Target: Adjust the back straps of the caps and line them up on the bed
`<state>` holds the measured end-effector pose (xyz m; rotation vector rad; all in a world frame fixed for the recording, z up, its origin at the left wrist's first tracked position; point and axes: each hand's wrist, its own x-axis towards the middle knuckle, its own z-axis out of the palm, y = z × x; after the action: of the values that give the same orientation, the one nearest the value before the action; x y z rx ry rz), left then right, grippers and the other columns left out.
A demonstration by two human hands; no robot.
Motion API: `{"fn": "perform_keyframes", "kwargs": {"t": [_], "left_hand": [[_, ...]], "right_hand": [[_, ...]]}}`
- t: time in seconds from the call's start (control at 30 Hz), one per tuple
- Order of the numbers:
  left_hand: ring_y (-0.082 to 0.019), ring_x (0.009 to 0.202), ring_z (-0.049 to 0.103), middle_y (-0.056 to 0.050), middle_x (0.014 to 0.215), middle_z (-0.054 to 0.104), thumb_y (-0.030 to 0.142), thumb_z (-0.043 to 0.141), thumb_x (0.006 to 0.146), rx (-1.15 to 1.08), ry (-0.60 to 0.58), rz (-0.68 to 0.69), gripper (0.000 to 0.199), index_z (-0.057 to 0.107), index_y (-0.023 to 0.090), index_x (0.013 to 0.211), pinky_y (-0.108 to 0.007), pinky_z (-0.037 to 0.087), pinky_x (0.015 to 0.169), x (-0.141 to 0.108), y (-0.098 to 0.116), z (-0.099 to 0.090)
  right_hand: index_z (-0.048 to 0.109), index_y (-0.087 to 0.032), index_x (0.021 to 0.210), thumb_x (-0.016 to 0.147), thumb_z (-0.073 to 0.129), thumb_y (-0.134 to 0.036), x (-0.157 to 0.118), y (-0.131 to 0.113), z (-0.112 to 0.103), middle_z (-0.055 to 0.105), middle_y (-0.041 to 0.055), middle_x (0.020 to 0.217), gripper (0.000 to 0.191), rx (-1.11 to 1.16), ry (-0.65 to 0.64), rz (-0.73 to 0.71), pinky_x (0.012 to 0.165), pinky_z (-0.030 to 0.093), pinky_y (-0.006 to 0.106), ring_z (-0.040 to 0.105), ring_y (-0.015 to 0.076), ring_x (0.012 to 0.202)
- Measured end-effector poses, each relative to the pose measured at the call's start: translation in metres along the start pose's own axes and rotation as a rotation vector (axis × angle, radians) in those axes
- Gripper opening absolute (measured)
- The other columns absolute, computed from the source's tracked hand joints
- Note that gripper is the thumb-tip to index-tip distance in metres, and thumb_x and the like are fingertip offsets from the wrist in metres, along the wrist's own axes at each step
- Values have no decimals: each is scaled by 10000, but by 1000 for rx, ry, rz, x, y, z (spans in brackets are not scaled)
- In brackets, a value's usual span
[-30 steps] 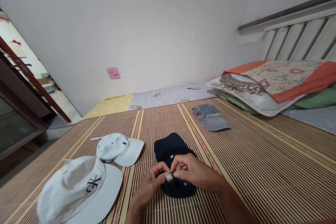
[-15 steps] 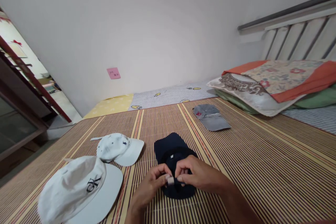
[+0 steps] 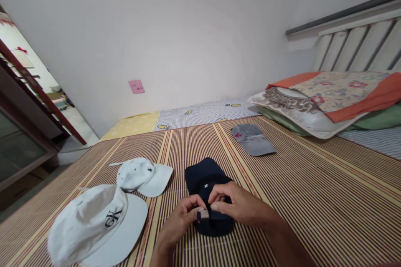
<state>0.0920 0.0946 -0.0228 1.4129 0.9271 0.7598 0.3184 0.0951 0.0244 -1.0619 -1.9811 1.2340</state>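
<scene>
— In hand?
— Left hand [image 3: 184, 215]: fingertips pinching one strap [image 3: 204, 215] of one navy cap [image 3: 201, 182], directly beneath. Right hand [image 3: 236, 203]: just beside, hold unclear.
— Outward?
— Two white caps [image 3: 90, 221] [image 3: 136, 176] left of the fingers; one grey cap [image 3: 253, 139] beyond, right.

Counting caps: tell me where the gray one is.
In the head view, the gray cap lies right of center on the striped mat, beyond the navy cap, near the white pillow.

Navy cap [image 3: 203, 188], brim pointing away, on striped mat [image 3: 300, 200]
</scene>
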Motion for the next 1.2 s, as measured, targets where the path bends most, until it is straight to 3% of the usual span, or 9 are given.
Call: {"fn": "perform_keyframes", "kwargs": {"t": [0.17,0.63,0.87,1.0,1.2], "left_hand": [[-139,697,442,28,714,536,504,744,805,15,15,-3,341,664,174,786,-265,330,667,1,2,0],[-130,688,436,28,712,560,515,763,802,-24,19,-20,361,657,172,762,-260,321,669,1,1,3],[-127,665,431,34,695,540,520,749,805,-28,44,-5,360,646,176,777,-256,322,649,3,-3,-2],[-122,648,447,36,687,538,515,739,823,-30,41,-2,358,639,174,782,-253,340,639,3,-6,-3],[-119,646,457,35,689,544,531,726,841,-53,56,23,369,645,173,802,-248,351,637,3,-11,-6]], "right_hand": [[799,-194,786,720,704,-136,-4,3,-4,701,-19,688,130,-106,-35,90,604,402,244,621,137,672],[766,-190,732,748,701,-136,5,2,10,647,-45,622,86,-67,-35,55,563,340,246,549,109,597],[775,-193,913,979,544,-316,-3,14,-18,804,57,940,270,-45,151,-43,821,484,327,708,200,904],[791,-222,995,894,662,-284,-11,21,-33,809,53,1038,175,-88,107,18,884,490,350,712,221,984],[810,-243,1013,752,777,-227,-11,32,-35,803,37,1052,263,-89,27,-1,923,485,365,709,238,1014]]}}
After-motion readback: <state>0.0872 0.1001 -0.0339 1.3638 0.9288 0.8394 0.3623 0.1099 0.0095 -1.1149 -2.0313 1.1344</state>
